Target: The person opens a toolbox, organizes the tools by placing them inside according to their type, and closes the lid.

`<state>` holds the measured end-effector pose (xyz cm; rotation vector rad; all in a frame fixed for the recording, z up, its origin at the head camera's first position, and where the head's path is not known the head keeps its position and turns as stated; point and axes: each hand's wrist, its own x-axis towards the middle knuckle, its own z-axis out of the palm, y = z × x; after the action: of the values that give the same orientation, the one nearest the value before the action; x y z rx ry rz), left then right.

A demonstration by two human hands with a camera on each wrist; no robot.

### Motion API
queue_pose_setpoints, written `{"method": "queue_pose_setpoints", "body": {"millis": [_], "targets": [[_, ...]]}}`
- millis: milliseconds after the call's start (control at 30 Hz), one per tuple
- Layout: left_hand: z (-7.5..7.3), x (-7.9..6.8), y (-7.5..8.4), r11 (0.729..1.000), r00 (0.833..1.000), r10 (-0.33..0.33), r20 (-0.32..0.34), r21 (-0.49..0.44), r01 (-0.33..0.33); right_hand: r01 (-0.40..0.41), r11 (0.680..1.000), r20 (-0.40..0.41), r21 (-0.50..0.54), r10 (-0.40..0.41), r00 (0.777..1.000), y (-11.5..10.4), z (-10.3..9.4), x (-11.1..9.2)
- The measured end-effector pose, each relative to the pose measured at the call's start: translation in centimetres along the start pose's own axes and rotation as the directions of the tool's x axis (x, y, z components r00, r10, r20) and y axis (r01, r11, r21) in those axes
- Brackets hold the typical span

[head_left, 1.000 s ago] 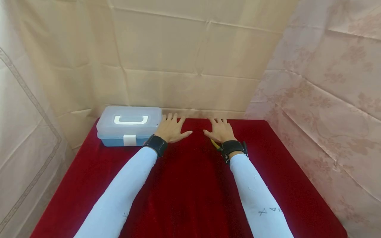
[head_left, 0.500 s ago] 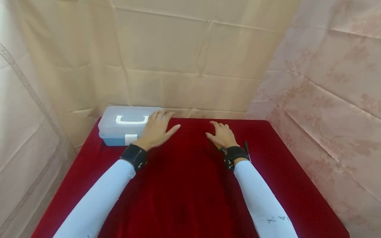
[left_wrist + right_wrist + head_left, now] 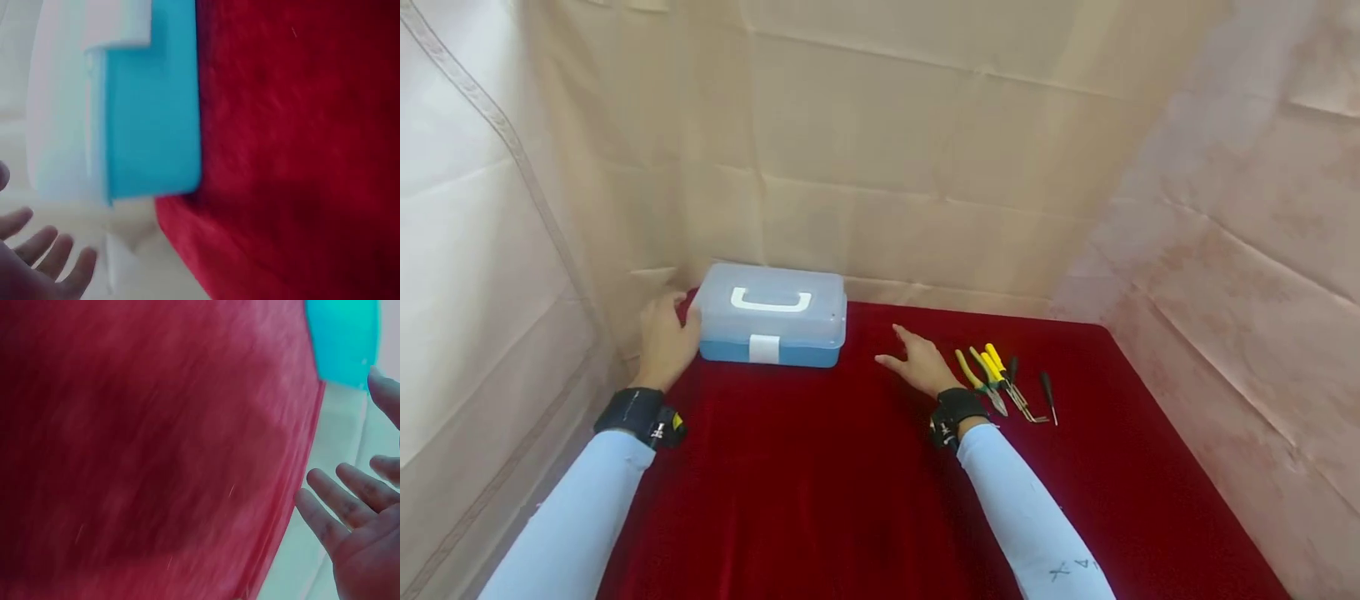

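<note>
A toolbox (image 3: 771,321) with a blue base, a translucent lid, a white handle and a white latch stands closed at the back left of the table. My left hand (image 3: 666,342) is at its left end, fingers loosely bent; the left wrist view has a gap between the fingers (image 3: 56,253) and the box. To the right of the box, my right hand (image 3: 921,362) hovers over the cloth with fingers spread and holds nothing. In the right wrist view its palm (image 3: 375,550) faces the camera, with the box's blue base (image 3: 344,340) beyond the thumb.
Right of my right hand lie pliers (image 3: 985,383) with yellow-green handles, some yellow-handled tools (image 3: 996,358) and a dark-handled screwdriver (image 3: 1049,396). Red cloth (image 3: 850,483) covers the table. Behind it hangs a beige curtain (image 3: 880,167).
My left hand has moved left, from the box's right side across its front to its left end. My right hand has shifted left, uncovering the tools. The head view has turned slightly left.
</note>
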<state>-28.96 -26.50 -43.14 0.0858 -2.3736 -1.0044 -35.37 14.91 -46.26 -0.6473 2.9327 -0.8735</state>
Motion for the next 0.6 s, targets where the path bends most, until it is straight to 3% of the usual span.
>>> {"method": "queue_pose_setpoints", "body": {"millis": [100, 233, 367, 600], "targets": [[-0.3, -0.9, -1.9, 0.995, 0.989, -0.099, 0.109, 0.008, 0.098, -0.035, 0.998, 0.029, 0.043, 0.034, 0.999, -0.6, 1.5, 0.0], [-0.4, -2.1, -3.4, 0.984, 0.948, -0.176, 0.266, 0.056, 0.167, -0.078, 0.992, 0.087, 0.101, 0.07, 0.994, -1.4, 3.2, -0.3], [-0.6, -2.2, -3.8, 0.984, 0.919, -0.166, 0.358, 0.006, 0.175, -0.078, 0.984, 0.094, 0.159, 0.063, 0.994, -2.6, 4.3, -0.4], [-1.1, -1.8, -3.7, 0.96, 0.881, -0.151, 0.447, -0.145, 0.238, -0.036, 0.969, 0.049, 0.246, 0.025, 0.998, -4.8, 5.1, -0.1]]}}
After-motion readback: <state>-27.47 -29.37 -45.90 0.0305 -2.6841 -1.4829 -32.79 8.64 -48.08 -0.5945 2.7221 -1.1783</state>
